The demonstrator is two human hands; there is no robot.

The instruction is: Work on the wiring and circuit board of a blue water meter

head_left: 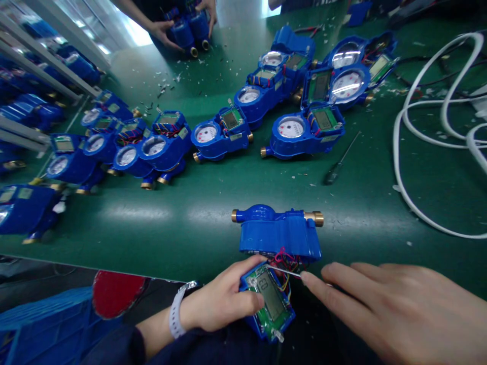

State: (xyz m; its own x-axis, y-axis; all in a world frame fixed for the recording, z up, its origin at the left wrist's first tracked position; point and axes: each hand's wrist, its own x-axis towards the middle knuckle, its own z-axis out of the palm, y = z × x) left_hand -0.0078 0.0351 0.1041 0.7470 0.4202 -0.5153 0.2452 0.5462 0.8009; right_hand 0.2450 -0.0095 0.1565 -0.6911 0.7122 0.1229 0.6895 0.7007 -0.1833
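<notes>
My left hand (236,294), wearing a pale wristwatch, is closed around a display module (272,299) with a green circuit board and a grey LCD. My right hand (395,299) grips a thin metal-shafted tool (285,271); its handle is hidden in the fingers. The shaft's tip reaches the upper edge of the module. Red, yellow and black wires (283,261) run from the module to a blue water meter (279,235), which lies on its side just beyond my hands with brass threaded ends left and right.
Several blue water meters (220,134) with open display housings stand across the green table (198,197). A screwdriver (335,171) lies right of centre. White cable (399,167) coils at the right. Another person's hands (163,34) hold meters at the far side. A red stool (116,294) stands below the edge.
</notes>
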